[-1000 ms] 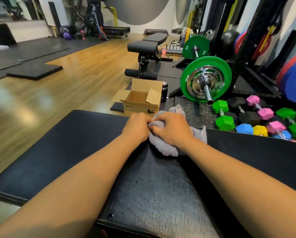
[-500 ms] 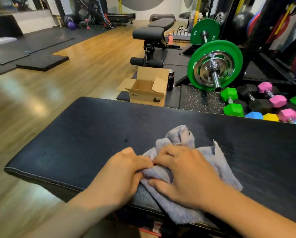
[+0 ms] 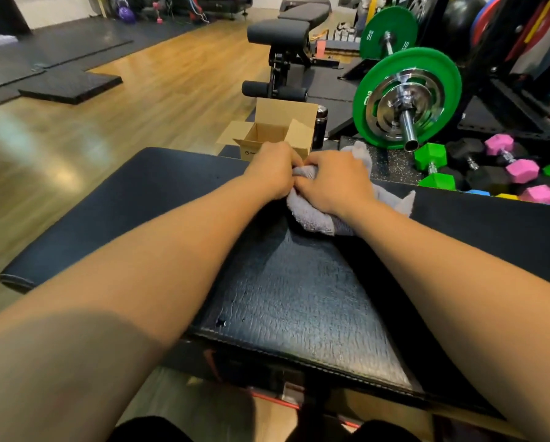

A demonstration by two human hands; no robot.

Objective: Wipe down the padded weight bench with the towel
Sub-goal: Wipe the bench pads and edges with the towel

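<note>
At the far edge of the bench [image 3: 146, 199], the left hand [image 3: 272, 172] and right hand [image 3: 332, 183] press closed on the gray towel [image 3: 311, 215]. Most wiping looks left to do.

An open cardboard box [image 3: 276, 132] sits on the floor, flaps up, with a dark bottle [image 3: 320, 126] just beside its right side. Right of them a barbell [image 3: 405, 103] carries a green plate. Green, pink, black, blue and yellow hex dumbbells [image 3: 503, 169] cluster at far right. A second black bench [image 3: 291, 33] stands farther back on the wooden floor [image 3: 158, 90]
</note>
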